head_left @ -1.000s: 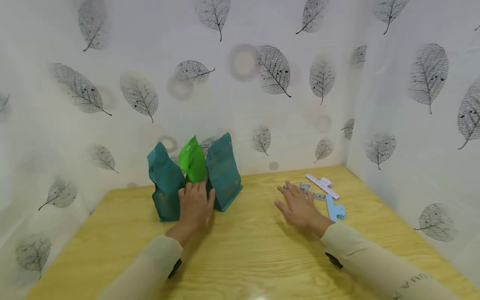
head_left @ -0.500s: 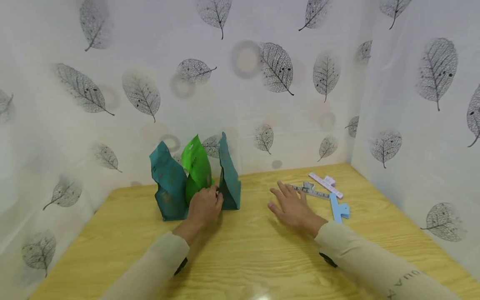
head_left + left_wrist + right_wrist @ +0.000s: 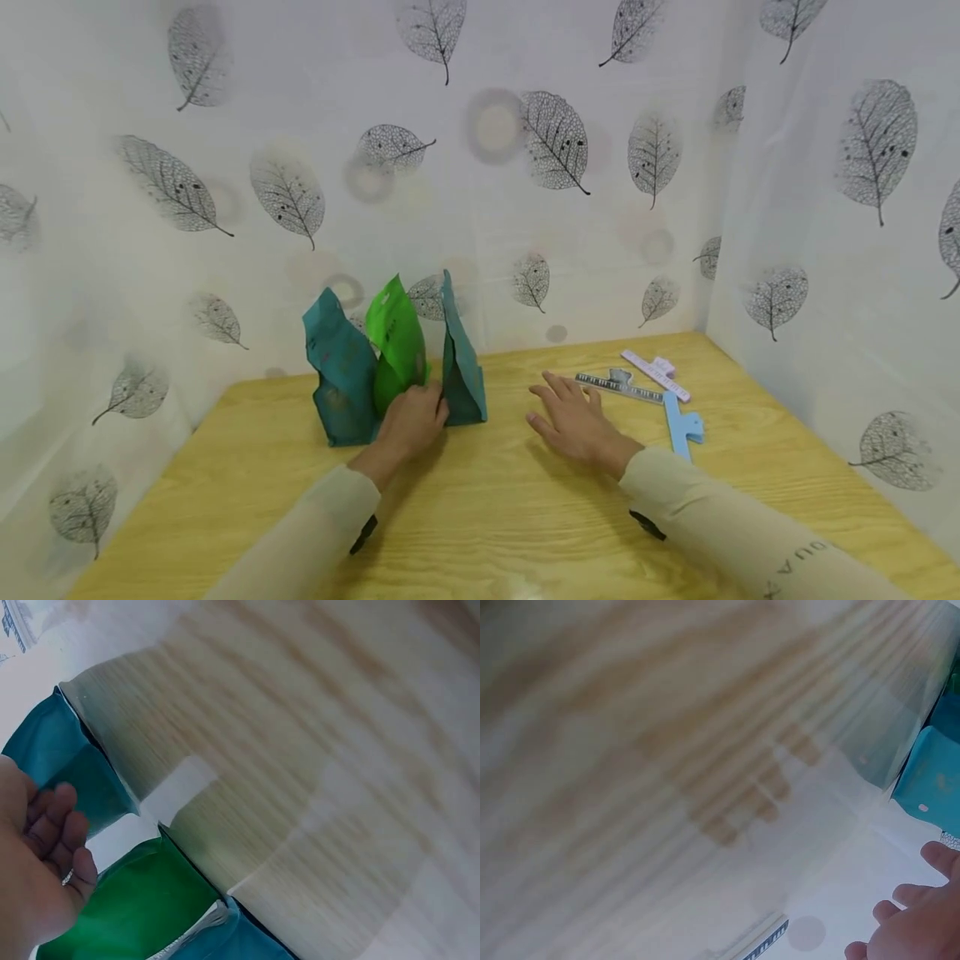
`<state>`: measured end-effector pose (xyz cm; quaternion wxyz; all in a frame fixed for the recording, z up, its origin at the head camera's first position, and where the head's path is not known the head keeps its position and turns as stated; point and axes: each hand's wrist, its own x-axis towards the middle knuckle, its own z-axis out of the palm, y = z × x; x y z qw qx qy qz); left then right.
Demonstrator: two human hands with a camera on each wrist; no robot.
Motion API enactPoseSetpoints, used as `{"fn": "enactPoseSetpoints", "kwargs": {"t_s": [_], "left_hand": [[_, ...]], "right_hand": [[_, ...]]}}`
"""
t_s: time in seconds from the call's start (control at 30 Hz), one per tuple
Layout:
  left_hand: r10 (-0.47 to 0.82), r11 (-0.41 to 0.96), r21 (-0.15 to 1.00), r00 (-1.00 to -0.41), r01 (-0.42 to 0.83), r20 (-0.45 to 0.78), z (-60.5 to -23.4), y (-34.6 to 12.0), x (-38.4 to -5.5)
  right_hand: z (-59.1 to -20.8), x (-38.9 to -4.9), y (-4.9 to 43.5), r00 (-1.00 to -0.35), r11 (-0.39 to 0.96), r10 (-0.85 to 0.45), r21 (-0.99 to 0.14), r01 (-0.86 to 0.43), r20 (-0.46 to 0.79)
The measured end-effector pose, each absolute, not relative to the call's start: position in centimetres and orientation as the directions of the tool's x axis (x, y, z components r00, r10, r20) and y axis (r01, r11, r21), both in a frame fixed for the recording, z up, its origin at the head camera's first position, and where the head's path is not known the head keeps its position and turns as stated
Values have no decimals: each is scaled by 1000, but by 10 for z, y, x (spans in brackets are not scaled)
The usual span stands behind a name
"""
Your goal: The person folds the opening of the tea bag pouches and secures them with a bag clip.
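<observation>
My left hand (image 3: 412,418) is in front of the gap between a green stand-up bag (image 3: 399,350) and a right-hand teal bag (image 3: 460,362). In the left wrist view its fingers (image 3: 56,825) bend loosely beside the green bag (image 3: 142,900), and nothing shows in its grasp. Whether they touch a bag I cannot tell. A second teal bag (image 3: 341,367) stands to the left. With fingers spread, my right hand (image 3: 581,421) hovers low over or rests on the table, just left of a piano-key-patterned bag clip (image 3: 619,384).
Beyond the right hand lie a pink bag clip (image 3: 656,374) and a light-blue bag clip (image 3: 681,427), close together on the wooden table (image 3: 480,508). White leaf-print sheeting (image 3: 480,217) closes in the back and sides.
My left hand has shifted right from the green bag's front. The right-hand teal bag has turned edge-on. My right hand has drifted left, uncovering the piano-key clip.
</observation>
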<state>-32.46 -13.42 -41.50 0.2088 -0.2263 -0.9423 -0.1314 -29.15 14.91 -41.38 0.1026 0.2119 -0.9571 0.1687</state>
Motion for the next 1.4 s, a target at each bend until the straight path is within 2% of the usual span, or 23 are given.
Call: {"fn": "enactPoseSetpoints", "kwargs": {"t_s": [0.2,0.4,0.47,0.63,0.97,1.13,1.4], "left_hand": [[443,820,114,-747,561,495,-415,-132,-325],[470,803,147,-764,578,442,-417,-130,-322],[486,797,130,-754,590,442,-419,-129,-320],[531,774,43,-685,631,498,-417,-124,-314],[626,692,-40,-573,720,529,-409,-102,-293],[656,653,-51,-530,756,538,-412,-93,-284],[651,620,-39,-486,783,582,-413,-90,-280]], "right_hand": [[-411,-293,141,-870,842,-391,-265,-470,299],[-414,-293,136,-883,851,-387,-266,-453,266],[-415,-292,135,-885,851,-388,-267,-451,258],[-415,-291,129,-872,843,-409,-254,-474,270],[-411,-291,122,-855,836,-427,-231,-498,295],[-411,-289,124,-827,829,-447,-189,-527,341],[-412,-288,129,-741,815,-490,-61,-577,459]]}}
